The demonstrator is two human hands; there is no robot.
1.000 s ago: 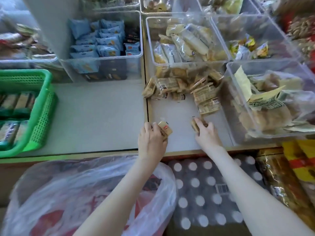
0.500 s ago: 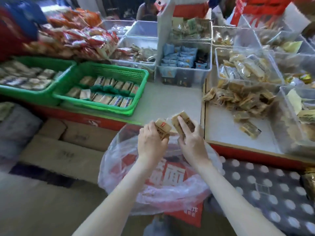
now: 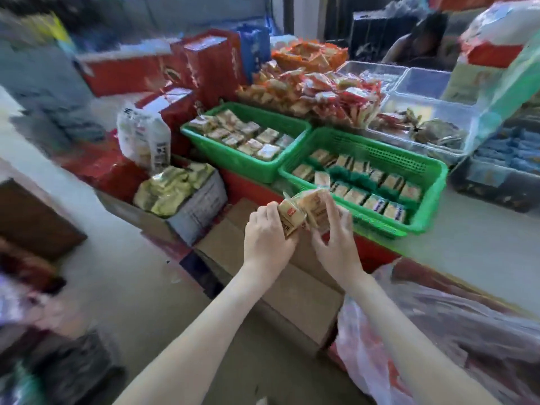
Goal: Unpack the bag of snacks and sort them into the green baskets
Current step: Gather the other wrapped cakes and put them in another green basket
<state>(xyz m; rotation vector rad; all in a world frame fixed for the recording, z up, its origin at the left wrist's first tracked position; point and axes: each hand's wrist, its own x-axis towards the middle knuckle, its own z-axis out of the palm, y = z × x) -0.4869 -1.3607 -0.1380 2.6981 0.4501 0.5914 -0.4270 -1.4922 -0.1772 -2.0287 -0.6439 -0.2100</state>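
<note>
L hand (image 3: pixel 268 239), R hand (image 3: pixel 336 249), snacks (image 3: pixel 309 203) nearer basket (image 3: pixel 434 197)

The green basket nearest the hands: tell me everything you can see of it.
The green basket is rectangular, bright green plastic by its look, with perforated walls and a thick rim. It sits on the pale counter, close beside a second green basket on its left. Rows of small wrapped snack packets line its floor. The left hand and right hand grip loose packets before its near corner; contact cannot be told.
</note>
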